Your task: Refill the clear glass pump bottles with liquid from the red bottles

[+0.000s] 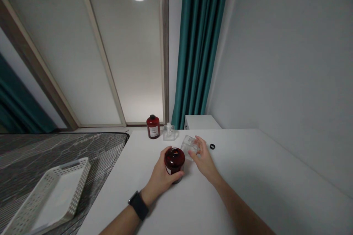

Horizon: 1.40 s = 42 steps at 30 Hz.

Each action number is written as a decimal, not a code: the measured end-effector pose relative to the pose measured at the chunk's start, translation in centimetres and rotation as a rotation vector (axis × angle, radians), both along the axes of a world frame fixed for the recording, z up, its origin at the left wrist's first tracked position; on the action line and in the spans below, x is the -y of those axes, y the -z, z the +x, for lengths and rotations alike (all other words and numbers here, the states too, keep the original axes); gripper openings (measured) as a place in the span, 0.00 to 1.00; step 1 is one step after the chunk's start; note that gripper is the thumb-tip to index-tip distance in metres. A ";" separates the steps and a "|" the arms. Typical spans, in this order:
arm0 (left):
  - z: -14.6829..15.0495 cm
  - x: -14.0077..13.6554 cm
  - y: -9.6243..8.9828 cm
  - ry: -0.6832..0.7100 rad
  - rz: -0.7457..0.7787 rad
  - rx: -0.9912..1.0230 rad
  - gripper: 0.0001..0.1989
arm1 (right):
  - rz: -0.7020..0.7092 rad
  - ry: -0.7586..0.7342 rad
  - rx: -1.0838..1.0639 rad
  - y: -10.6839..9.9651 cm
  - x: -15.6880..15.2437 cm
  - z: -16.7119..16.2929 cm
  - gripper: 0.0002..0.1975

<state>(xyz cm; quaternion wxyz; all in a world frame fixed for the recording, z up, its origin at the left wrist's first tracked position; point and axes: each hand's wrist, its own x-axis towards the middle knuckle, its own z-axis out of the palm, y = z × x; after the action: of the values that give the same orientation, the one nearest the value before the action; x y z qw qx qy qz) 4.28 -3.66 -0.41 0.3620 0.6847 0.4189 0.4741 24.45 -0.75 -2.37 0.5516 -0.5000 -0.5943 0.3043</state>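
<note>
My left hand (pixel 162 174) is wrapped round a dark red bottle (pixel 175 158) with an uncapped neck, low over the white table or standing on it; I cannot tell which. In my right hand (pixel 202 156), fingers and thumb grip a clear square bottle (pixel 189 146), tilted beside the red one. A small black ring (pixel 212 146) lies on the table just right of my right fingers. Farther back stand a second red bottle (pixel 153 127) with a black cap and white label, and a clear square bottle (pixel 169 133) with a whitish top.
The white table (pixel 190 205) meets the wall on the right. At its far end is a white cabinet (pixel 202 122), with a green curtain (pixel 202 44) behind. A white perforated basket (pixel 52 194) sits to the left on a grey patterned surface (pixel 107 154).
</note>
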 end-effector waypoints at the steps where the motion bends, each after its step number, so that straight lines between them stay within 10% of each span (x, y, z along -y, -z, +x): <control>1: -0.1 0.0 0.1 -0.012 0.000 -0.017 0.43 | 0.003 0.004 0.010 0.0 0.0 0.0 0.33; 13: -1.1 -0.1 -0.6 0.076 0.174 -0.067 0.23 | 0.009 0.003 -0.038 -0.2 0.0 0.0 0.31; 28: -1.5 0.4 -1.9 0.205 0.157 -0.109 0.24 | 0.013 0.014 -0.027 -0.7 0.3 0.0 0.29; 42: -2.0 -1.2 -2.2 0.005 -0.067 0.186 0.17 | 0.043 -0.063 -0.013 -3.0 -0.1 0.0 0.32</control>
<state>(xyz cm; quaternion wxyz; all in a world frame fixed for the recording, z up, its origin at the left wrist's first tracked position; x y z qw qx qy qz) 2.30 -2.50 1.77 0.4232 0.6263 0.3971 0.5205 24.40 -0.67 0.61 0.5561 -0.4671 -0.6127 0.3117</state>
